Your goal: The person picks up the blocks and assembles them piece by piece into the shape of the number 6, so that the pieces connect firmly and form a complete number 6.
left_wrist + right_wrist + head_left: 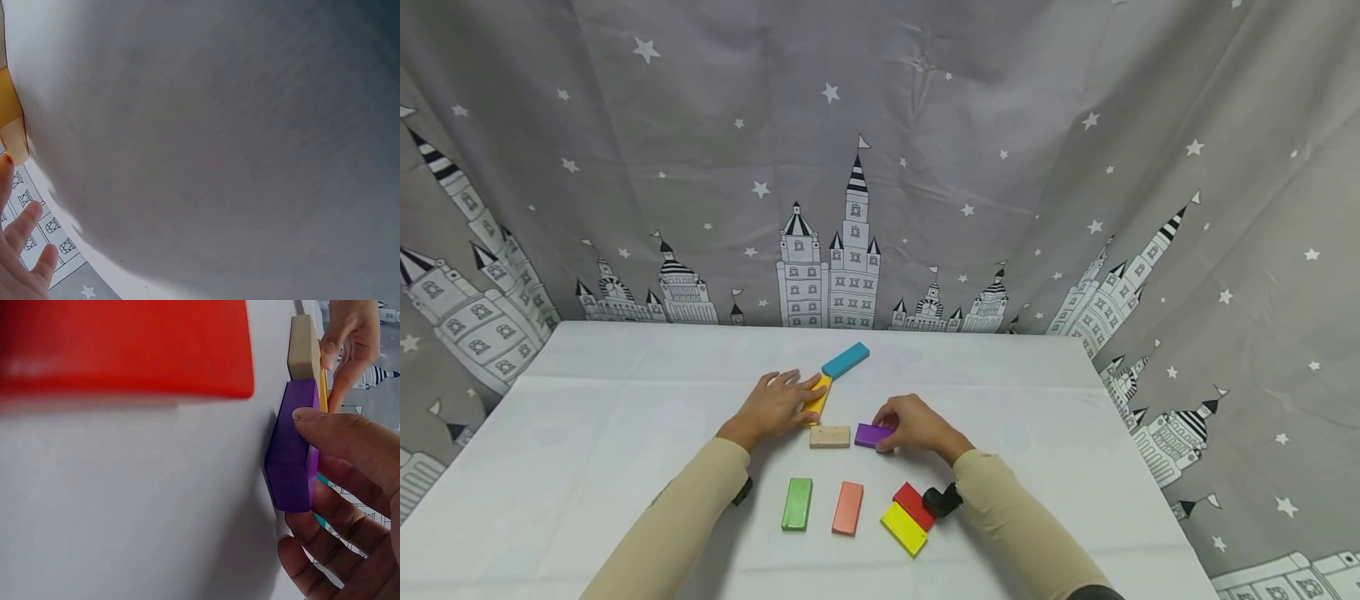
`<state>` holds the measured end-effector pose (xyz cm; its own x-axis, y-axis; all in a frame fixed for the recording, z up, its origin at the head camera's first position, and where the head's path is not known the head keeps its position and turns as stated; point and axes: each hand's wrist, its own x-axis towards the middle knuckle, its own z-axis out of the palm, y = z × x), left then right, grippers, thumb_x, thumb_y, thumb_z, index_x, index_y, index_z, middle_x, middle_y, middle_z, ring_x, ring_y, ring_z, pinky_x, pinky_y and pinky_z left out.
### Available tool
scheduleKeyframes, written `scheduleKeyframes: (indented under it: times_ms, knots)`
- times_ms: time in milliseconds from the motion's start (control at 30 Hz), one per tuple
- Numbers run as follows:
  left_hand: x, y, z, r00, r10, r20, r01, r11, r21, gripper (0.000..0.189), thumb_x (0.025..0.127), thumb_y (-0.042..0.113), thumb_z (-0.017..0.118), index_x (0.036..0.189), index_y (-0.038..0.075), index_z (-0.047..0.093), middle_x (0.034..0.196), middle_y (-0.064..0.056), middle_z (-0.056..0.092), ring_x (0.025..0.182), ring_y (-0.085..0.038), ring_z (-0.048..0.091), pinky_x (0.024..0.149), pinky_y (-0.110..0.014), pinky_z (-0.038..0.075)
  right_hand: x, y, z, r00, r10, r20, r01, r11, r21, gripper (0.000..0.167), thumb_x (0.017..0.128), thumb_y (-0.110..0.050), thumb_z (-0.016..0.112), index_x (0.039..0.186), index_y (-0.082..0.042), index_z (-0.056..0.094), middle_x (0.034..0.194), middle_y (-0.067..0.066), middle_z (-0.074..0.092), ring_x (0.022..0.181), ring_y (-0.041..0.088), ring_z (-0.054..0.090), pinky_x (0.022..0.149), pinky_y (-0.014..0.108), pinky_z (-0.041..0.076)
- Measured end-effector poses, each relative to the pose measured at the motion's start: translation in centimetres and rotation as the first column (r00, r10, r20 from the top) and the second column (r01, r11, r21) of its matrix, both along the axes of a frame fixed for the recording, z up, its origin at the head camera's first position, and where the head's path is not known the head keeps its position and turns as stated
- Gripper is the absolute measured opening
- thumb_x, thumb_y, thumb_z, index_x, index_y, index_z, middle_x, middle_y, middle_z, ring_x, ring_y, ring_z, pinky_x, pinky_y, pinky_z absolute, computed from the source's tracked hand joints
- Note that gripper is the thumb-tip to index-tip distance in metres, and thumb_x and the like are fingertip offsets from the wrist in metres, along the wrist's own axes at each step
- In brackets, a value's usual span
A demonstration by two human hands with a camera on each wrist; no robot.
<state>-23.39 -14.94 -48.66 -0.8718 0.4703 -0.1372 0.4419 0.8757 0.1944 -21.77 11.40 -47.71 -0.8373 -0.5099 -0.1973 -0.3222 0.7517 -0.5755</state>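
My right hand [917, 427] pinches a purple block [871, 435] at its right end. In the right wrist view, the thumb is on one side of the purple block [294, 444] and the fingers are on the other. A plain wooden block [829, 437] lies just left of it, with a small gap in the head view. My left hand [778, 406] touches an orange-yellow block [822, 402] with thumb and index finger, other fingers spread. That block's far end meets a blue block [846, 361]. The left wrist view catches only some fingers and a bit of the orange-yellow block [9, 100].
Nearer me, a green block [797, 504] and a coral block [847, 508] lie apart. A red block [913, 505] and a bright yellow block [903, 528] lie side by side under my right wrist. Behind the white table [587, 433] hangs a grey castle-print curtain [700, 125].
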Motion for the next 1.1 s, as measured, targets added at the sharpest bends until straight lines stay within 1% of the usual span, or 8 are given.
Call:
scheduleKeyframes:
  times_ms: [267, 433, 667, 1100]
  knots:
    - [-0.01, 0.07, 0.16, 1.0, 0.008, 0.007, -0.008, 1.0, 0.006, 0.058, 0.091, 0.047, 0.06, 0.14, 0.018, 0.052, 0.152, -0.004, 0.038, 0.139, -0.04, 0.03, 0.112, -0.061, 0.018, 0.12, -0.48, 0.19, 1.0, -0.013, -0.005, 0.013, 1.0, 0.002, 0.033, 0.075, -0.021, 0.085, 0.102, -0.007, 0.073, 0.087, -0.003, 0.063, 0.081, 0.012, 0.054, 0.076, 0.022, 0.05]
    - [0.01, 0.03, 0.14, 1.0, 0.006, -0.001, -0.006, 1.0, -0.001, 0.058, 0.091, 0.047, 0.06, 0.14, 0.018, 0.051, 0.152, -0.004, 0.039, 0.139, -0.04, 0.03, 0.112, -0.06, 0.018, 0.03, -0.65, 0.08, 1.0, -0.016, -0.001, 0.016, 1.0, -0.011, 0.033, 0.074, -0.021, 0.085, 0.102, -0.007, 0.073, 0.085, -0.003, 0.063, 0.08, 0.012, 0.054, 0.074, 0.021, 0.049]
    - [0.2, -0.01, 0.32, 1.0, -0.001, -0.009, 0.001, 1.0, 0.014, 0.058, 0.091, 0.046, 0.06, 0.14, 0.017, 0.052, 0.151, -0.005, 0.039, 0.138, -0.04, 0.031, 0.112, -0.061, 0.019, 0.01, -0.83, 0.0, 0.999, -0.035, 0.021, 0.036, 0.999, -0.008, 0.035, 0.075, -0.022, 0.085, 0.104, -0.008, 0.072, 0.087, -0.004, 0.063, 0.081, 0.012, 0.055, 0.075, 0.022, 0.05]
    - [0.02, 0.01, 0.06, 1.0, 0.007, 0.005, -0.007, 1.0, 0.005, 0.058, 0.091, 0.047, 0.06, 0.14, 0.018, 0.051, 0.152, -0.005, 0.039, 0.138, -0.041, 0.031, 0.112, -0.062, 0.018, 0.22, -0.97, 0.39, 0.998, -0.053, 0.033, 0.053, 0.999, -0.005, 0.034, 0.074, -0.022, 0.085, 0.102, -0.008, 0.073, 0.084, -0.004, 0.062, 0.08, 0.013, 0.054, 0.075, 0.023, 0.049]
